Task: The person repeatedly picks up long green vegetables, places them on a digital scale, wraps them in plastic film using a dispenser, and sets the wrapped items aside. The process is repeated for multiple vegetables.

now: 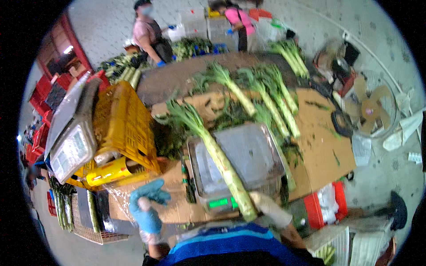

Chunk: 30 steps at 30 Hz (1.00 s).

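A long celtuce stalk [224,167] with a leafy top lies slantwise over the metal plate of a weighing scale [262,148], whose green display is lit. Its bare lower end overhangs the scale's near edge. There my right hand [268,210], in a pale glove, grips the stalk from the right side; some fingertips are hidden behind it. My left hand [148,206], in a blue glove, hovers left of the scale with its fingers apart and nothing in them. Between that hand and the scale lies a slim green-handled tool [184,173].
More celtuce stalks [270,107] lie beyond the scale on cardboard [319,144]. At left, a yellow crate [126,117] carries a second scale [73,150]. A fan [369,108] and red bin [315,210] stand right. Two people [151,37] [239,24] work across the table.
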Each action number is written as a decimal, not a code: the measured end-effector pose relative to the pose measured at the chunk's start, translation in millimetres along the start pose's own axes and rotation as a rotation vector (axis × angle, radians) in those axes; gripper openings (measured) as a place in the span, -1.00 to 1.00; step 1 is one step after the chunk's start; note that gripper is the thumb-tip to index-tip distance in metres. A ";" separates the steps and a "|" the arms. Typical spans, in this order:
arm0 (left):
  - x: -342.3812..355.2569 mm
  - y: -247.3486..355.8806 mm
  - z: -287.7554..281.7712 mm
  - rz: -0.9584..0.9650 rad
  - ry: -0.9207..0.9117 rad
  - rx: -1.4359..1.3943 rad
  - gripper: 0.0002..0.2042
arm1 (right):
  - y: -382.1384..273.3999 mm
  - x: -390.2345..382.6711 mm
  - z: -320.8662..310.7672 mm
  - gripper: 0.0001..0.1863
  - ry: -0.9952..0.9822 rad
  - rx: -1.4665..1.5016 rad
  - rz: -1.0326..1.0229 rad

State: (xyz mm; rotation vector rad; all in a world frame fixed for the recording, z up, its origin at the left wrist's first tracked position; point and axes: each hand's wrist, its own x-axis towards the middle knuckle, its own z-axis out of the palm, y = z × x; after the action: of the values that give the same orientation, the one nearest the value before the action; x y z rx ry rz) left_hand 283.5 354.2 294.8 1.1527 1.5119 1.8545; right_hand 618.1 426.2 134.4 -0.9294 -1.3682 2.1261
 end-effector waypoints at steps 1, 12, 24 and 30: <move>2.4 17.1 -2.7 0.059 0.045 -0.127 -0.46 | -45.5 -8.8 23.6 -0.32 -0.083 0.194 0.123; 24.5 103.7 4.7 0.661 0.223 -0.335 -0.61 | -85.0 -22.7 43.4 -0.34 0.082 0.224 0.250; 11.8 46.3 47.9 0.480 -0.439 0.504 -0.68 | -75.8 -36.0 0.9 -0.41 0.199 0.125 0.204; -18.9 -22.2 50.0 0.225 -0.638 0.557 -0.79 | -34.3 -29.5 -32.9 -0.25 0.538 -0.147 0.037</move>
State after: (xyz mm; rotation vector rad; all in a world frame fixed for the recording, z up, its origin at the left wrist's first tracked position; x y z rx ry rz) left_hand 332.2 372.6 269.6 2.0000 1.5727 1.0087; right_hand 662.5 440.5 165.1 -1.4629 -1.2347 1.6361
